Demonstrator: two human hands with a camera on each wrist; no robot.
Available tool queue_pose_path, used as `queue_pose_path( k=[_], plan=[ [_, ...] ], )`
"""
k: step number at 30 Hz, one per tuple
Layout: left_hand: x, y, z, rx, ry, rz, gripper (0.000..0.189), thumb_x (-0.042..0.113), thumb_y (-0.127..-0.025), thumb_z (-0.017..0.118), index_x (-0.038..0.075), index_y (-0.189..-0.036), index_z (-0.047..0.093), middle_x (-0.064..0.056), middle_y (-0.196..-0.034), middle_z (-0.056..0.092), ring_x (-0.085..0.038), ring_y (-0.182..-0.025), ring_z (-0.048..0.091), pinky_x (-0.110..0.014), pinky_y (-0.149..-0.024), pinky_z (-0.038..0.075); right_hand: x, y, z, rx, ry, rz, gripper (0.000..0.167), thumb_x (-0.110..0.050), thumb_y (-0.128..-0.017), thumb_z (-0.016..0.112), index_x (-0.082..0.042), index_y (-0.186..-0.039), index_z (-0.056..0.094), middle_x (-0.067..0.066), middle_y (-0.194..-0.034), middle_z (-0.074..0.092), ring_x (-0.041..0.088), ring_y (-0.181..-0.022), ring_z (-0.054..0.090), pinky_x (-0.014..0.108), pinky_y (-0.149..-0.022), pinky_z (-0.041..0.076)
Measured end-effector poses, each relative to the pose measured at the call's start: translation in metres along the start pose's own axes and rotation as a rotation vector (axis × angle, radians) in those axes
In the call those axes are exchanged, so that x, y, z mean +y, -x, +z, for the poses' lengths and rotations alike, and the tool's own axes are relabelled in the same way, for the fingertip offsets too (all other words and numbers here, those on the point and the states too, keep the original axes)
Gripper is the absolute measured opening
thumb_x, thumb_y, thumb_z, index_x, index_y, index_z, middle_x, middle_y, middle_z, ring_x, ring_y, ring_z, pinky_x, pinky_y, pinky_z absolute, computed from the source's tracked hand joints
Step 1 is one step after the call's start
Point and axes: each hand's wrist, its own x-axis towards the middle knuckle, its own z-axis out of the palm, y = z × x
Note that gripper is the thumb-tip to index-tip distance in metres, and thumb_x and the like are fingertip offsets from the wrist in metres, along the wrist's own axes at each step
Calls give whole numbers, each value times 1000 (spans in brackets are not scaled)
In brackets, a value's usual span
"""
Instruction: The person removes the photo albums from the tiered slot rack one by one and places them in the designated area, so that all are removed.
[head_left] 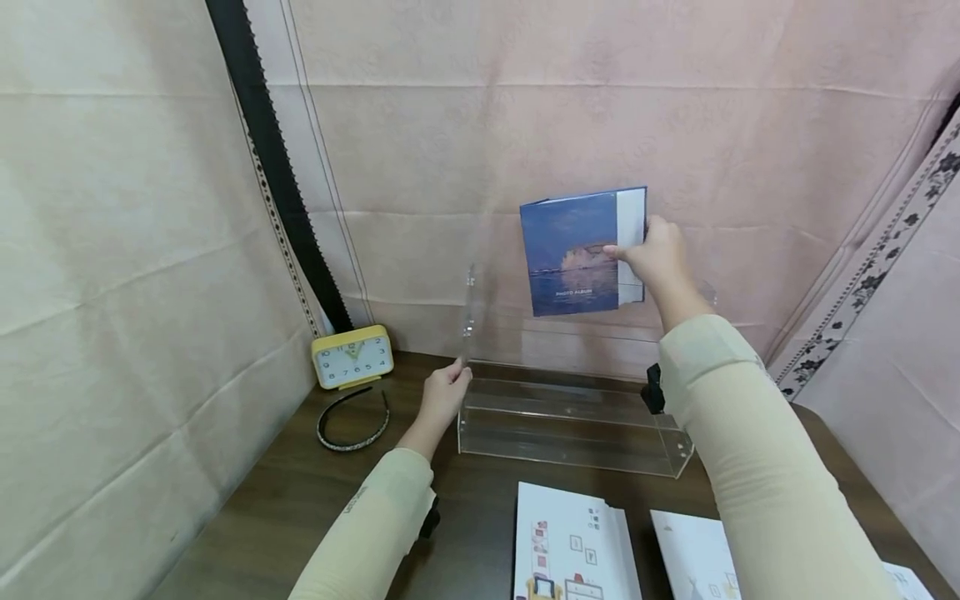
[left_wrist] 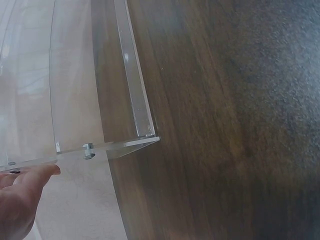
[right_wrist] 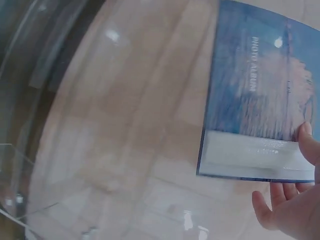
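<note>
A blue photo album with a white strip down its right side is up in front of the backdrop, above a clear acrylic rack. My right hand grips the album by its right edge, thumb across the cover and fingers behind. In the right wrist view the album appears turned sideways. My left hand holds the rack's left side panel. From the left wrist, the fingers show at that panel's edge, near a metal bolt.
Left of the rack stand a yellow alarm clock and a dark headband on the brown wooden table. White printed booklets lie in front of the rack, one partly under my right sleeve. Pale cloth hangs behind.
</note>
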Motion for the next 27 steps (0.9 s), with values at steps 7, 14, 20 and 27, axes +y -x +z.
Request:
queue_pose_path(
  k=[7, 14, 20, 27],
  plan=[
    [1, 1, 0, 0, -5, -12, 37, 20, -93, 54, 3, -127, 56, -12, -131, 51, -26, -115, 52, -41, -90, 46, -27, -5, 1, -1, -19, -63, 72, -24, -83, 71, 4, -135, 30, 25, -132, 40, 38, -121, 41, 48, -101, 34],
    [2, 1, 1, 5, -4, 0, 37, 18, -93, 55, 1, -125, 57, -12, -130, 51, -27, -117, 51, -41, -92, 45, -36, -6, 2, -12, -95, -136, 66, -16, -85, 69, 1, -134, 29, 22, -136, 42, 37, -122, 42, 48, -102, 33],
    [0, 2, 5, -11, -14, 23, 37, 18, -93, 54, 1, -126, 56, -14, -130, 52, -28, -118, 49, -41, -95, 43, -39, -9, -11, 10, -161, -205, 59, -13, -85, 68, -1, -128, 29, 20, -136, 42, 34, -122, 42, 45, -103, 32],
    [3, 1, -1, 9, -9, 14, 36, 17, -93, 55, 0, -125, 57, -13, -130, 52, -27, -119, 48, -41, -96, 41, -49, -11, -34, 83, -176, -255, 56, -20, -88, 65, -2, -126, 28, 18, -134, 42, 30, -119, 43, 43, -101, 35]
  ],
)
